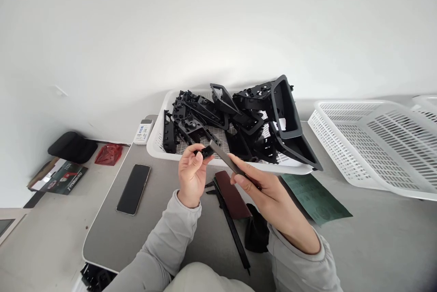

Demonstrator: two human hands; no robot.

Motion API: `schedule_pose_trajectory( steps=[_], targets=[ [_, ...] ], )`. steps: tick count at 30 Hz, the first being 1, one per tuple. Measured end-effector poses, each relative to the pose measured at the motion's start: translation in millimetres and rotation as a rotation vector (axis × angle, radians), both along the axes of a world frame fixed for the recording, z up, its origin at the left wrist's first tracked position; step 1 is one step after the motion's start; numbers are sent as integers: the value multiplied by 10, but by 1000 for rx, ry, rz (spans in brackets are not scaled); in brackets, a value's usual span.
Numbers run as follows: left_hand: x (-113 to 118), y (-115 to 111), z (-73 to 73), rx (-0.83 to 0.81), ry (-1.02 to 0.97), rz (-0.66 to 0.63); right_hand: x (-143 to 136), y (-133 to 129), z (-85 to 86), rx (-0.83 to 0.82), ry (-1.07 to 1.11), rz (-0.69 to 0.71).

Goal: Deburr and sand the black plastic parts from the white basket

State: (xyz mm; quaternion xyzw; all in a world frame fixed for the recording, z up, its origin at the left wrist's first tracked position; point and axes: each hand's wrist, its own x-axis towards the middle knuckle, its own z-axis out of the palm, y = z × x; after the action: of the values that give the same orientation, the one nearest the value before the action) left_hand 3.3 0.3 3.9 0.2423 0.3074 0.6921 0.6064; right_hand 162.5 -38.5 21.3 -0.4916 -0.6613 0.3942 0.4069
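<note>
My left hand point(191, 174) pinches a small black plastic part point(206, 151) between thumb and fingers, just in front of the basket. In my right hand point(273, 198) is a flat grey-brown bar point(222, 154), its far end up against or very near the plastic part. Whether the two touch I cannot tell. Behind both hands stands a white plastic basket point(155, 148) filled with black plastic mouldings point(205, 112), some shaped like open frames. Below the hands lie a dark red sheet or flat piece point(232, 194) and a black caliper point(234, 230).
A black cloth-like item point(256, 233) lies beside the caliper. A green sheet point(316, 198) is right of my right hand, near a second white basket point(344, 146). At left are a phone point(134, 189), a small white box point(143, 131), a black case point(73, 146) and a red packet point(108, 153).
</note>
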Motion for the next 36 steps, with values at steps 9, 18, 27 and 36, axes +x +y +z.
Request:
schedule_pose_trajectory(
  steps=[9, 18, 27, 36],
  targets=[
    [-10, 2, -9, 55, 36, 51, 57, -33, 57, -27, -154, 89],
    [-17, 19, -67, 119, 62, 36, 81, -36, 112, -98, -179, 122],
    [-16, 20, -63, 120, 75, 19, 133, -20, 88, -126, -117, 147],
    [-11, -4, -17, 64, 134, 9, 62, 30, -12, -100, 247, -77]
  ],
)
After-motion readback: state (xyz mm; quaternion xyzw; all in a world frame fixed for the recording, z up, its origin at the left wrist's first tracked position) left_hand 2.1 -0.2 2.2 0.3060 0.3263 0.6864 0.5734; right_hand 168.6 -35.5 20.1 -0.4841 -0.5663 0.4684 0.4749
